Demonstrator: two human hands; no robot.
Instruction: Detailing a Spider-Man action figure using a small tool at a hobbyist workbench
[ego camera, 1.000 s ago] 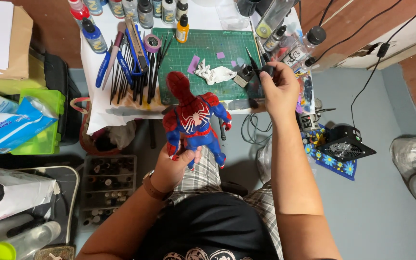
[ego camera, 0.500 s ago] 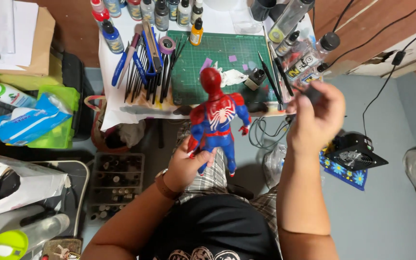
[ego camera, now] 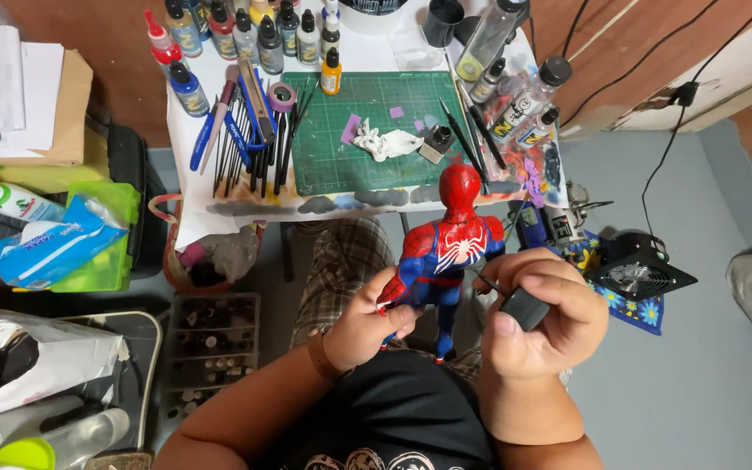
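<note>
The left hand [ego camera: 367, 326] is gripping the red and blue figure [ego camera: 446, 252] upright over the lap, in front of the green cutting mat [ego camera: 367, 130]. The right hand [ego camera: 541, 318] is closing around a small dark cap with a thin brush [ego camera: 515, 300] just beside the figure's side. The figure is looking already fully coloured, so probably only small touch-ups are remaining.

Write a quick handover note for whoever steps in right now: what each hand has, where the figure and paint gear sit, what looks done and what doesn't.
Left hand: grips the red and blue figure low on its body, holding it upright over the lap.
Right hand: closed around a small black cap with a thin applicator pointing at the figure's side; whether the tip touches is unclear.
On the table: green cutting mat with a crumpled white wipe and a small open bottle; brushes to the mat's left; paint bottles along the back.
Done: figure looks fully coloured.
Left: cap is off, so the bottle needs closing.
</note>
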